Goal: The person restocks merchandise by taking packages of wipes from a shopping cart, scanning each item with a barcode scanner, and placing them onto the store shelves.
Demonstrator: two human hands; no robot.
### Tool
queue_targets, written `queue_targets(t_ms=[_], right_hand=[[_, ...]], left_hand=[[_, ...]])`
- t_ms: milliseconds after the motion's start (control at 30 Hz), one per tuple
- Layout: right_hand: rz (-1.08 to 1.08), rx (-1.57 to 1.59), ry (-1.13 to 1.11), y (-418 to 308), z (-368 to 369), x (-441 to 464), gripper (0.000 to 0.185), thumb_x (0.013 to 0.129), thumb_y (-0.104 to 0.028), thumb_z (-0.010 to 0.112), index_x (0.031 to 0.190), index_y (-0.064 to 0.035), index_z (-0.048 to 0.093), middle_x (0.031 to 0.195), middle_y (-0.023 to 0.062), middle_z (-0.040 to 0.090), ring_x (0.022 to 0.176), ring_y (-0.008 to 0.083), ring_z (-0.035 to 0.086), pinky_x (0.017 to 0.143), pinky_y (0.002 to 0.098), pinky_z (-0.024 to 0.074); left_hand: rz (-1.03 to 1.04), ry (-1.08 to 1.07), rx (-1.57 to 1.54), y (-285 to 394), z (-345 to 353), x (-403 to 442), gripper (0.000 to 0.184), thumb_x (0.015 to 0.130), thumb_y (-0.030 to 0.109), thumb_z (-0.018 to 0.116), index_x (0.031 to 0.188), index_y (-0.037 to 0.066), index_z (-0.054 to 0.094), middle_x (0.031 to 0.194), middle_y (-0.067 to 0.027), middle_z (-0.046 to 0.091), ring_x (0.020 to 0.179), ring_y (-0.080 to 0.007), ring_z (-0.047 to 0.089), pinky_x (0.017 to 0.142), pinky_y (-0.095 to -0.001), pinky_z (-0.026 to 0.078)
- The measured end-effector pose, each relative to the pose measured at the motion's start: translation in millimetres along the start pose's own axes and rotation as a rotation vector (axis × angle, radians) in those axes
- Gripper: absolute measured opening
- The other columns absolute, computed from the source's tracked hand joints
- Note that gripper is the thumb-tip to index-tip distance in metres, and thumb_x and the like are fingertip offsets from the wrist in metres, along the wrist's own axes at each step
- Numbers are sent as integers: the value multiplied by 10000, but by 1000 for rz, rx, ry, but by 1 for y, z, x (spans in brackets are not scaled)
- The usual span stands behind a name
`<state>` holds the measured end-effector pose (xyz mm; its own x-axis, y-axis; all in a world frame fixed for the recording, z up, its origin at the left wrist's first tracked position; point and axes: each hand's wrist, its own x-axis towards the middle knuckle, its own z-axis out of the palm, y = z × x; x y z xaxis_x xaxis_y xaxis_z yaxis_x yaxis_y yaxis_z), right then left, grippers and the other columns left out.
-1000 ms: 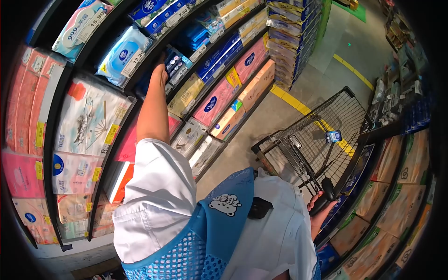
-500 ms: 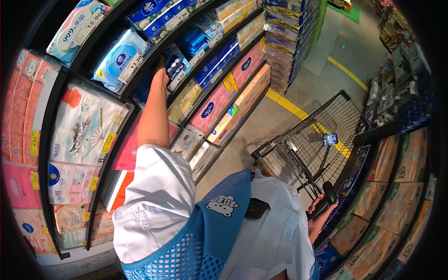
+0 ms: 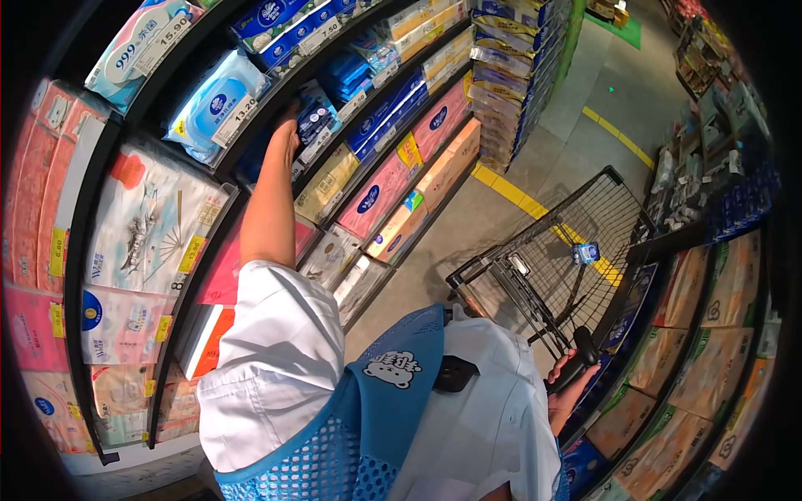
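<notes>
My left hand (image 3: 288, 127) reaches deep into a shelf bay on the left, beside small dark-blue packs (image 3: 316, 117). Shadow hides its fingers, so I cannot tell whether they hold anything. Just left of that hand sits a light-blue pack of wipes (image 3: 213, 113) above a 13.20 price tag. My right hand (image 3: 571, 386) is closed round the black handle (image 3: 575, 359) of a wire shopping cart (image 3: 535, 238). A small blue-and-white pack (image 3: 586, 253) lies in the cart.
Tissue packs fill the left shelves, including a pink pack (image 3: 368, 199). A tall stack of packs (image 3: 504, 83) stands at the shelf's end. Brown paper packs (image 3: 710, 367) line the right side. A yellow floor line (image 3: 510, 190) crosses the aisle beneath the cart.
The view has shifted slightly. My left hand stays in the shelf bay, and the dark-blue packs beside it look slightly shifted. My right hand keeps hold of the cart handle.
</notes>
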<state>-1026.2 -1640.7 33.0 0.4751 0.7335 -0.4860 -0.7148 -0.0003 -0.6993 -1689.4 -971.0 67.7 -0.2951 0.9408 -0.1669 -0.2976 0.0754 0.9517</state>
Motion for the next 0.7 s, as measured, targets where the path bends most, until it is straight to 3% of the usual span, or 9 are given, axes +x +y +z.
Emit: queue_targets(t_ms=[700], right_hand=[[7, 17, 31, -1, -2, 1, 757, 964, -784, 373, 1134, -70, 560, 723, 41, 560, 509, 123, 496, 406, 250, 384]], left_hand=[[424, 285, 3, 20, 51, -93, 561, 890, 164, 804, 1396, 33, 602, 1345, -73, 641, 1180, -187, 590, 1025, -346, 460]])
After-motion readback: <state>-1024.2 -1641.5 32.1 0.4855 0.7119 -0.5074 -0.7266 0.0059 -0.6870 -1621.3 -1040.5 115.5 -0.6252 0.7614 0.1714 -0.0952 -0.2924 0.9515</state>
